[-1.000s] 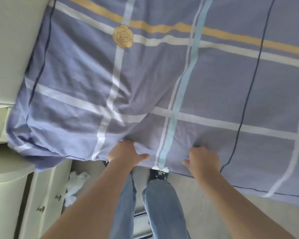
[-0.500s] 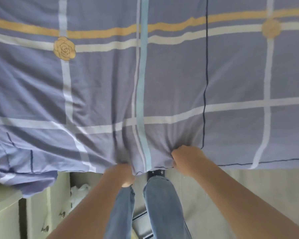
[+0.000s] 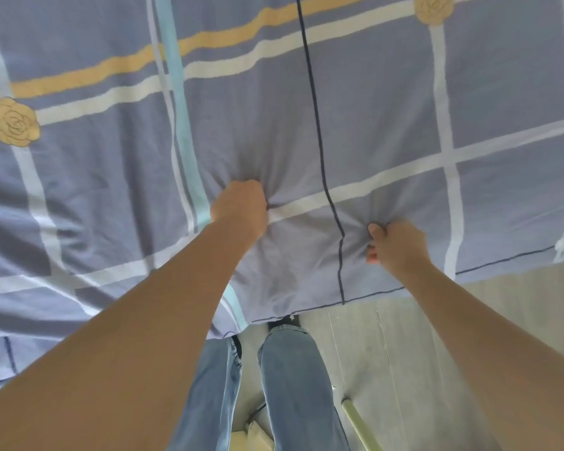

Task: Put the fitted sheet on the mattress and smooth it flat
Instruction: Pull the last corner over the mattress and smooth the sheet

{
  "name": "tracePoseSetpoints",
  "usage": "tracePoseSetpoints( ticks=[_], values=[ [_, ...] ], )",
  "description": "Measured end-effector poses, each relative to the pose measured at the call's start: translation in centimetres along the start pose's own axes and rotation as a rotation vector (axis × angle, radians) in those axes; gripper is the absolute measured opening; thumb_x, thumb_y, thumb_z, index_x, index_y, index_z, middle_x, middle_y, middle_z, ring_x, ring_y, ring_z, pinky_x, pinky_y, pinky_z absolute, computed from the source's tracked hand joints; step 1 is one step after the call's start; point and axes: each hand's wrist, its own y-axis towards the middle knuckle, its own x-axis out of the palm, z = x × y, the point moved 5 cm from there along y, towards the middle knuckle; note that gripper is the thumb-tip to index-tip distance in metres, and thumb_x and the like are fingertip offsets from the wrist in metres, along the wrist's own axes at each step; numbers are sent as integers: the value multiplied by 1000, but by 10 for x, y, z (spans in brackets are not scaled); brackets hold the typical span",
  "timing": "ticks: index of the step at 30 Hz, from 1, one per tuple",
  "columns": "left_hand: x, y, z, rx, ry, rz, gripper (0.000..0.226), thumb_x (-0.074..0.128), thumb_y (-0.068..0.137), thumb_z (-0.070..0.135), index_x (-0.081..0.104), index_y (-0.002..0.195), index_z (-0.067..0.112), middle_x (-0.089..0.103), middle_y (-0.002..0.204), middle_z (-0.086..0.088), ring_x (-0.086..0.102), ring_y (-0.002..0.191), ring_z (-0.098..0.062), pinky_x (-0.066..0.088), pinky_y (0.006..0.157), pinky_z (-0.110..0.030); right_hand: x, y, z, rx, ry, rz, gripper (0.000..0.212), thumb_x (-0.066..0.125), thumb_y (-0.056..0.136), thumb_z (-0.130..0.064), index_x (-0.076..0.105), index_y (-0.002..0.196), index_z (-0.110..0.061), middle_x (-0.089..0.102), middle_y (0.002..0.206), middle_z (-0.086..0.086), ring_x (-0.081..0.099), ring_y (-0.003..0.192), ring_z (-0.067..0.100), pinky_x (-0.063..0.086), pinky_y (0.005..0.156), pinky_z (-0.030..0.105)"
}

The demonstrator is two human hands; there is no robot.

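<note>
Both hands were fisted into lavender plaid cotton fitted sheet with yellow rose prints. Left hand bunched cloth tight, puckers fanning out from knuckles. Right hand pinched fold nearer hem, thumb on top. Sheet already covered bed ahead of both grips and looked mostly flat. Hem below grips hung loose over grey floor, so tucking and final smoothing were probably left. Mattress itself hidden.

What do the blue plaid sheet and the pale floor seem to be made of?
Blue plaid fitted sheet: thin woven fabric, probably cotton, matte; it puckers into soft creases at each hand's grip. Pale grey floor: wood-look planks, perhaps laminate, judging by grain streaks and seams.
</note>
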Motion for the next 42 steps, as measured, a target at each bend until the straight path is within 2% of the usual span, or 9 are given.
tracePoseSetpoints(
  ticks=[3, 7, 9, 14, 21, 26, 31, 34, 42],
  values=[
    [6, -4, 10, 100, -91, -29, 21, 50, 90, 21, 57, 79, 4, 65, 91, -21, 60, 92, -41, 41, 68, -35, -4, -8, 23, -61, -142, 22, 35, 39, 97, -30, 55, 80, -4, 67, 84, 21, 64, 78, 36, 55, 74, 44],
    [20, -30, 25, 148, -284, -371, 36, 48, 88, 24, 44, 54, 13, 60, 58, -9, 60, 57, -32, 52, 61, -34, -19, -16, 58, 81, -375, -131, 32, 45, 94, -33, 59, 96, -5, 67, 93, 16, 62, 87, 33, 51, 79, 36],
    [17, -30, 22, 135, -206, -366, 37, 49, 88, 33, 50, 57, 12, 62, 64, -10, 61, 61, -30, 53, 65, -36, -30, -10, 62, 122, -439, -104, 24, 50, 90, -26, 58, 103, -7, 66, 100, 13, 58, 86, 29, 46, 74, 31],
    [-35, 3, 4, -40, -219, 195, 51, 46, 83, 56, 62, 80, 8, 66, 90, -21, 61, 94, -40, 47, 76, -38, -79, 12, 48, 220, -201, 312, 49, 34, 96, -42, 53, 100, 3, 47, 80, 14, 45, 77, 30, 35, 67, 35],
    [-20, 18, 6, -1, -59, 76, 57, 52, 80, 60, 53, 100, 7, 55, 89, -10, 58, 92, -36, 39, 67, -36, -80, 39, 56, 120, -293, 268, 27, 38, 96, -22, 54, 91, 0, 52, 86, 20, 43, 68, 30, 32, 65, 33],
    [-27, 11, 6, -4, -99, 50, 43, 54, 83, 48, 53, 99, 8, 58, 98, -13, 56, 95, -35, 43, 75, -40, -85, 3, 138, 565, -310, 10, 26, 46, 92, -7, 55, 111, 8, 64, 103, 24, 64, 96, 37, 49, 68, 35],
    [-48, -2, 1, 77, -108, 218, 40, 57, 84, 32, 53, 116, 8, 45, 127, -16, 43, 117, -36, 40, 93, -46, -97, 15, 105, 444, -85, 248, 36, 40, 94, -15, 52, 117, 10, 55, 121, 30, 53, 112, 43, 42, 92, 41],
    [-47, -2, -5, 130, -93, 198, 46, 57, 85, 29, 48, 125, 9, 37, 140, -13, 35, 128, -33, 37, 101, -47, -97, 38, 99, 475, 126, 313, 34, 47, 91, -19, 57, 109, 9, 64, 108, 27, 62, 100, 40, 51, 88, 45],
    [-12, -21, 36, 458, -15, 169, 50, 55, 85, 21, 45, 133, 12, 33, 150, -6, 29, 138, -27, 32, 108, -44, -92, 51, 119, 486, 70, 378, 25, 58, 85, -23, 61, 86, 2, 65, 88, 20, 65, 84, 34, 51, 62, 36]
  ],
)
